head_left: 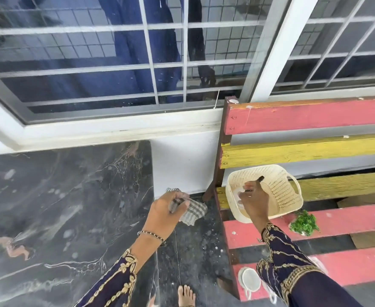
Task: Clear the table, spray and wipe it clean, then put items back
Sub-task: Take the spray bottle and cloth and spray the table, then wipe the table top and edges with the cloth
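Note:
The dark marble table [55, 209] fills the left, its top bare and streaked with wet marks. My left hand [166, 212] hovers past the table's right edge, shut on a checked grey cloth [193, 212]. My right hand [254, 197] reaches into a cream plastic basket [279, 189] that stands on the slatted bench [315, 229] at the right. Its fingers pinch a thin dark item [258, 180] inside the basket; what the item is I cannot tell.
A bunch of green herbs [304, 223] lies on a red slat beside the basket. A small white strainer [249, 281] rests at the bench's near end. A barred window [137, 63] and white wall run behind. My bare foot [186, 295] stands on the dark floor between table and bench.

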Motion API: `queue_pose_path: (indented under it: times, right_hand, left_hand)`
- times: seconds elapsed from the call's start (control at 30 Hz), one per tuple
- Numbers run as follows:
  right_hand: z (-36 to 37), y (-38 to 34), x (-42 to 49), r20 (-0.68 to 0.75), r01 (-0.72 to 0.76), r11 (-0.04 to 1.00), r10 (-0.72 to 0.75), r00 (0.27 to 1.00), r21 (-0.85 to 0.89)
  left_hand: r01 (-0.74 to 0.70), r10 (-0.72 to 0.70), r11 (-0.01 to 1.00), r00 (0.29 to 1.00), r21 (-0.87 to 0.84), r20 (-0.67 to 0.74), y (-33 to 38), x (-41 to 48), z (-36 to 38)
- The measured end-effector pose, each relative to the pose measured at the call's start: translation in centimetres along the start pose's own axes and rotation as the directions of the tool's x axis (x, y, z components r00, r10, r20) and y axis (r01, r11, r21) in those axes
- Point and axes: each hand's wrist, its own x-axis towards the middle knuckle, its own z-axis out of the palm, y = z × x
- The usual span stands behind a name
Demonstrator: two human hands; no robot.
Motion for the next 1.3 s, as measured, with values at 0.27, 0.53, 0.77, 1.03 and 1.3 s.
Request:
queue_pose_path:
  times: [0.27,0.53,0.77,1.03,1.3]
  right_hand:
    - [4.6,-10.9,-12.2,0.261,0.279,0.953,-0.300,0.917,0.115]
    - [10.3,-20.7,-27.2,0.783,0.876,0.483,-0.553,0.285,0.022]
    - [17.4,-22.8,-37.4,0.884,0.937,0.344,-0.454,0.115,0.054]
    - [25.2,-25.3,-47.7,0.914,0.771,0.628,-0.366,0.173,0.105]
    - [35.2,-29.1,-52.0,0.827,0.814,0.578,-0.432,0.359,-0.051]
  left_hand:
    - [-0.173,0.172,0.970,0.985,0.171,0.016,-0.1,-6.8,-7.2]
    - [-0.284,0.238,0.791,0.959,0.541,0.155,-5.2,-17.9,-17.5]
    - [-0.152,0.177,0.798,0.984,0.583,0.013,-13.0,-28.4,-25.9]
    - [0.113,-0.025,0.945,0.961,0.307,-0.276,-21.6,-36.4,-35.0]
    - [0.316,-0.199,0.929,0.865,0.191,-0.461,-31.7,-40.1,-40.9]
